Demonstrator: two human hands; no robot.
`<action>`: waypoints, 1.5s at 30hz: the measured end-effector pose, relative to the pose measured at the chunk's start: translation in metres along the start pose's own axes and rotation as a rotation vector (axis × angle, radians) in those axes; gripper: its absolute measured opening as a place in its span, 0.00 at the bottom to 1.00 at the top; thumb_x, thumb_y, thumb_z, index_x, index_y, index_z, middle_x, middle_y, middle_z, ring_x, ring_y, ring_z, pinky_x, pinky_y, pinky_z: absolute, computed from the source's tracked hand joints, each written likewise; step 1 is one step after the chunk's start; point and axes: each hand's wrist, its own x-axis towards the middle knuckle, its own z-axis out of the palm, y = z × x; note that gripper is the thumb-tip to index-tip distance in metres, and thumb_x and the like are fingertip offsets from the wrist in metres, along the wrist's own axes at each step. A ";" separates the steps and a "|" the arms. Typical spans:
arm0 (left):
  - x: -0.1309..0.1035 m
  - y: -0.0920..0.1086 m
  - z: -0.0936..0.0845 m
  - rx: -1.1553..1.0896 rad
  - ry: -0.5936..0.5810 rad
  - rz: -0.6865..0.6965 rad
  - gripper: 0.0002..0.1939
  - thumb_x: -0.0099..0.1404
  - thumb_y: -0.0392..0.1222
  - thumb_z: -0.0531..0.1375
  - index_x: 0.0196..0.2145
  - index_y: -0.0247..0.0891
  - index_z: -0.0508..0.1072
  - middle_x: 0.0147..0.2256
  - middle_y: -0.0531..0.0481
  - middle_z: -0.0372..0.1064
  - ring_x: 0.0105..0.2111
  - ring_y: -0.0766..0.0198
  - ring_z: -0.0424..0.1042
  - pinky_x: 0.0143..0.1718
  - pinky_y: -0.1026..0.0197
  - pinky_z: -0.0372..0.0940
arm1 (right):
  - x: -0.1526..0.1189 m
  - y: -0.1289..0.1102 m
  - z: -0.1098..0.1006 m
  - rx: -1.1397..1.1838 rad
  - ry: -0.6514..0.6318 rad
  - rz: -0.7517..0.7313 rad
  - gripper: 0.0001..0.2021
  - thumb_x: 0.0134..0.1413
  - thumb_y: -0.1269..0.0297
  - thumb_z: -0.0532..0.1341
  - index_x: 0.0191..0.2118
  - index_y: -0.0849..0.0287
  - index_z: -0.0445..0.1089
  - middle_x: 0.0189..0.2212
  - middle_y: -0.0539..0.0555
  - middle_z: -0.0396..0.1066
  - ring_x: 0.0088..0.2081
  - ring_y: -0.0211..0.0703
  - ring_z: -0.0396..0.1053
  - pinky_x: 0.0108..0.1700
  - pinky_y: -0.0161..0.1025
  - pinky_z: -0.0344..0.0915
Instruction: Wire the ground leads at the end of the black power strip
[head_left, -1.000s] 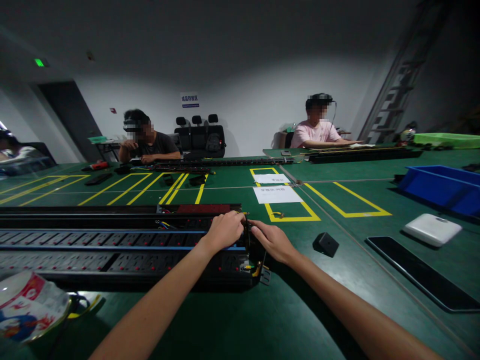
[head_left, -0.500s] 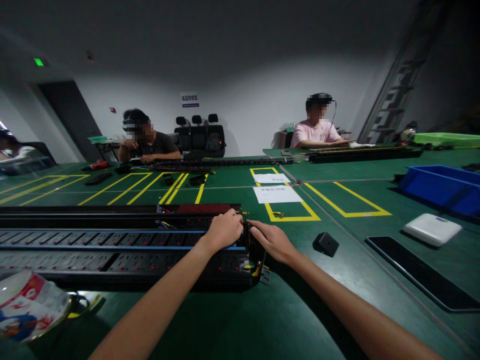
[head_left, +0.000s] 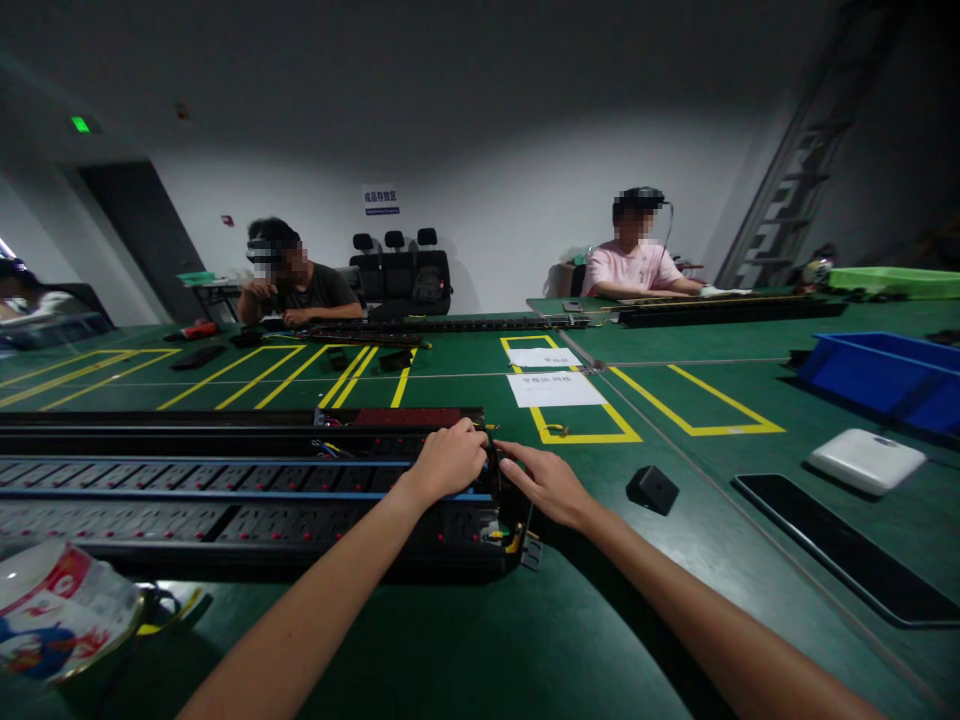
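Though curved — fingers [head_left: 474, 438] on straight strip [head_left: 300, 479]

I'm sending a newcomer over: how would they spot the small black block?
On the green table, find the right hand. The small black block lies between it and the long, dark, phone-like slab; unlike that flat slab, it is chunky.

Head view: both hands, left [head_left: 450, 460] and right [head_left: 551, 485], at right end of black socket strips [head_left: 300, 525]; blue bin [head_left: 881, 380] far right on green worktop [head_left: 420, 640].

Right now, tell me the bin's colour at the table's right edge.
Blue bin, in the head view.
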 end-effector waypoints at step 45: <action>0.001 0.000 -0.001 -0.005 -0.033 0.007 0.16 0.71 0.40 0.49 0.43 0.42 0.76 0.48 0.44 0.72 0.41 0.53 0.77 0.44 0.51 0.70 | 0.000 0.001 -0.001 0.247 0.010 0.041 0.27 0.67 0.47 0.51 0.62 0.58 0.67 0.42 0.56 0.80 0.37 0.51 0.76 0.42 0.46 0.70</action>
